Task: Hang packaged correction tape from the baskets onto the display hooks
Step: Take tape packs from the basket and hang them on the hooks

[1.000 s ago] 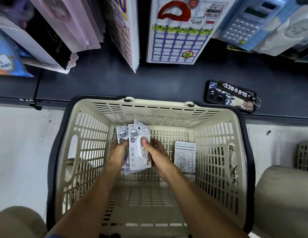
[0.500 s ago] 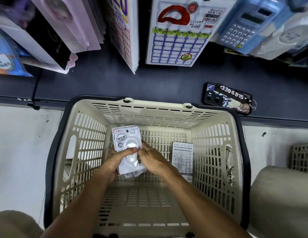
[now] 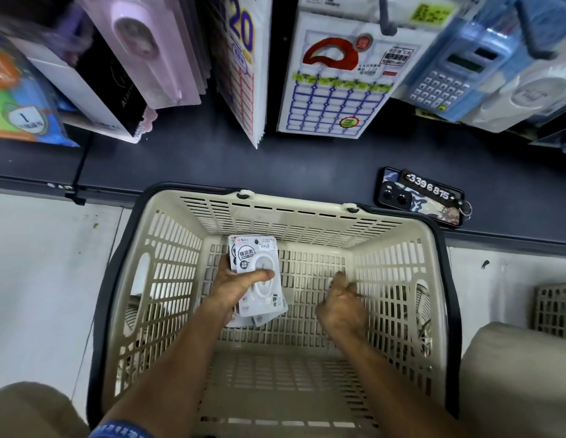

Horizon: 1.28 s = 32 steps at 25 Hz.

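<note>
left hand [image 3: 240, 287]: grips stack of correction tape packs [image 3: 258, 276], thumb across front, inside basket [image 3: 294, 213]
right hand [image 3: 343, 306]: fingers curled, low in basket; contents not visible, blurred

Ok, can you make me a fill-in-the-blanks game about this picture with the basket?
1. The left hand holds a stack of correction tape packs over the ____.
2. The phone lies on the dark ____.
3. The calculator hanging above is colored ____.

Missing words: basket; shelf; blue.
</note>
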Each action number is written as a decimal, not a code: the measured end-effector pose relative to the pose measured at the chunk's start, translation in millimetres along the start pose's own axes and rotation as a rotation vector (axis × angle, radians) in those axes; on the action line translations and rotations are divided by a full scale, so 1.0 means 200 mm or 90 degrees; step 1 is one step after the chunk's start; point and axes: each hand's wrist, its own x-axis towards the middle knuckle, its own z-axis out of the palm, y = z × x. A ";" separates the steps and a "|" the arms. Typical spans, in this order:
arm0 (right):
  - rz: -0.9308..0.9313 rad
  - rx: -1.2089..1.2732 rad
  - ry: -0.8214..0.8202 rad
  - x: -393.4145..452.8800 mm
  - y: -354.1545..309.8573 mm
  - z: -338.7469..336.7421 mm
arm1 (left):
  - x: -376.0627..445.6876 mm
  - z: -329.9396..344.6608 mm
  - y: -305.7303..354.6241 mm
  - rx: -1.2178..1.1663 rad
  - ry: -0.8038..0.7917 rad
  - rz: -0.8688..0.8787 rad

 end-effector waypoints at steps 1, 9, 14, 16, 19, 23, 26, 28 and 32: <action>-0.004 0.050 -0.002 0.01 0.00 -0.02 | 0.01 -0.02 0.00 0.004 -0.007 -0.004; -0.155 0.391 -0.362 0.07 -0.23 -0.08 | 0.05 -0.07 0.00 -0.017 -0.060 -0.014; -0.124 0.356 -0.429 0.06 -0.28 -0.03 | 0.07 -0.09 0.01 -0.009 -0.095 -0.014; -0.109 0.357 -0.434 0.06 -0.32 -0.02 | 0.08 -0.09 0.01 0.022 -0.103 -0.007; -0.078 0.346 -0.443 0.08 -0.34 -0.05 | 0.09 -0.08 0.02 0.065 -0.100 0.009; -0.086 0.358 -0.436 0.09 -0.35 -0.09 | 0.11 -0.04 0.02 0.134 -0.102 0.040; -0.105 0.317 -0.428 0.07 -0.34 -0.06 | 0.11 -0.03 0.03 0.166 -0.108 0.056; -0.115 0.328 -0.432 0.06 -0.33 -0.03 | 0.09 -0.05 0.03 0.174 -0.121 0.052; -0.156 0.325 -0.459 0.03 -0.35 -0.02 | 0.07 -0.15 0.01 0.107 -0.120 -0.005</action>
